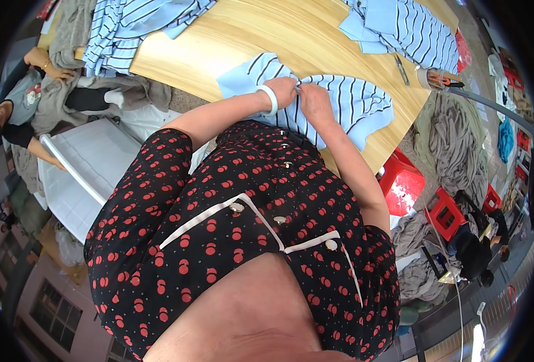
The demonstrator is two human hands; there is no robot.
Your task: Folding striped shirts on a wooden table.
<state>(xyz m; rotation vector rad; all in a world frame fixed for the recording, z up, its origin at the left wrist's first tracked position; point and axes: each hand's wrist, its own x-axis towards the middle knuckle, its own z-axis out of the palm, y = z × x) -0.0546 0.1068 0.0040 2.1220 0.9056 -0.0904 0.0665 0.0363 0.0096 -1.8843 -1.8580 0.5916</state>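
A light blue garment piece with dark and white stripes (359,104) lies over the near edge of the wooden table, right in front of me. My left hand (280,92), with a pale bangle at the wrist, pinches the cloth near its middle. Close beside it, my right hand (315,104) grips the same cloth, and the fingertips of both hands almost meet. Whatever small detail sits between the fingertips is too small to make out. The plain blue part of the piece spreads out to the left of my left hand.
More striped blue garments lie on the table (219,53), a pile (135,30) far left and another (409,30) far right. Snips (402,69) and a tool holder (439,79) sit near the right edge. Red stools (401,175) stand right. A co-worker (22,99) handles a white bin (92,160) at left.
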